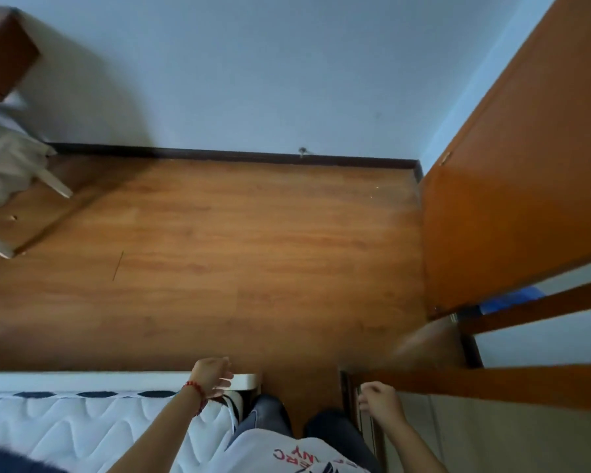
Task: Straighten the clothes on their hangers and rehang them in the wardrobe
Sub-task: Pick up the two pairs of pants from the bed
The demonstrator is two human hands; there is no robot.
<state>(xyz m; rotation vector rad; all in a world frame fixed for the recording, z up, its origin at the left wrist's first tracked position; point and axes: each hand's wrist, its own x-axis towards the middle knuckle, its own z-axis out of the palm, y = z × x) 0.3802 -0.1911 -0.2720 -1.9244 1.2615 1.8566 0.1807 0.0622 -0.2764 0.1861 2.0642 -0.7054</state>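
I look down at a wooden floor. My left hand (211, 376) hangs over the corner of the bed with fingers loosely curled and holds nothing. My right hand (377, 401) hangs low at the right beside a wooden panel, fingers loosely curled, also empty. An orange wooden wardrobe door (519, 172) stands open at the right. Inside the gap below it a bit of blue fabric (512, 298) shows. No hanger or garment is in either hand.
A white quilted mattress (93, 428) on a white bed frame (82, 380) fills the lower left. A chair with pale cloth (7, 165) stands at the far left, below a brown cabinet (4, 52). A dark skirting board (236, 154) runs along the blue wall.
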